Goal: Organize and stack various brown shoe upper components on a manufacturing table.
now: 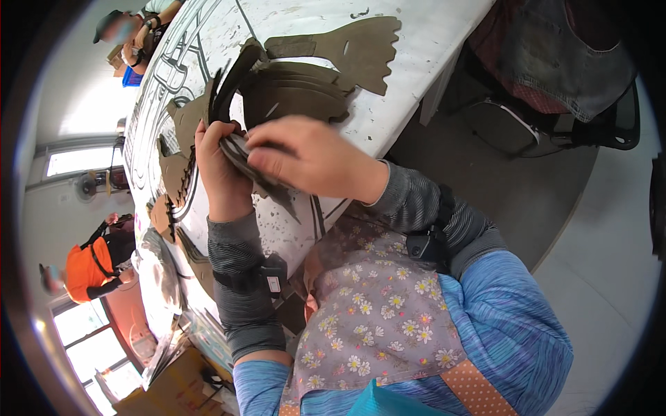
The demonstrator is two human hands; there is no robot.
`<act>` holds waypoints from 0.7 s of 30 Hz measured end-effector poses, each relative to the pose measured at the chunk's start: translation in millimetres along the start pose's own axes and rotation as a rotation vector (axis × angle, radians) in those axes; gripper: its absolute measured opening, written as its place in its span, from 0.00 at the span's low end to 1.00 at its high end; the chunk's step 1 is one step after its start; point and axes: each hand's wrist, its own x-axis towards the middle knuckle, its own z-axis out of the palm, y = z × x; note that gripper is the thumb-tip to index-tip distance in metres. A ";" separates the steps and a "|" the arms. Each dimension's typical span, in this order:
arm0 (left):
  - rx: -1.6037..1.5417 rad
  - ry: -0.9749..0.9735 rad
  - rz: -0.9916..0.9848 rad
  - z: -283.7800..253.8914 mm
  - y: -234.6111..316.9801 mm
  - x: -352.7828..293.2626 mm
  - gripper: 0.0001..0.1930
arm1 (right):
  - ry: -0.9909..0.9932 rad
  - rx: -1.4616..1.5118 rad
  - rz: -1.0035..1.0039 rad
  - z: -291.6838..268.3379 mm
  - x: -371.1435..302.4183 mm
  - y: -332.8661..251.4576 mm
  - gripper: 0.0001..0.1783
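My left hand is closed around the edge of an olive-brown cut-out sheet piece, whose pointed end hangs down past the table edge side. My right hand, slightly blurred, has its thumb and bent fingers pressed together on the same piece. Just beyond both hands lies a fanned stack of similar pieces, with some standing curled up at its left. A flat piece with a scalloped end and a narrow tail rests farther off. Whether the held bundle is one layer or several is hard to tell.
More toothed pieces lie along the left of the white, black-marked table. A clear plastic bag sits at lower left. To the right stands a chair with clothing over it. Two other people are at the far left.
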 end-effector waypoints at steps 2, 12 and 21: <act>-0.007 0.014 -0.030 0.4 -3.3 5.6 0.10 | 0.171 -0.553 -0.028 -16.2 -0.4 11.7 0.15; -0.120 0.033 -0.138 -4.3 -11.5 16.1 0.04 | 0.209 -0.437 0.213 -18.1 1.2 11.0 0.12; 0.012 -0.308 0.017 -8.8 0.0 0.0 0.12 | -0.031 0.252 0.312 17.3 15.0 -4.9 0.10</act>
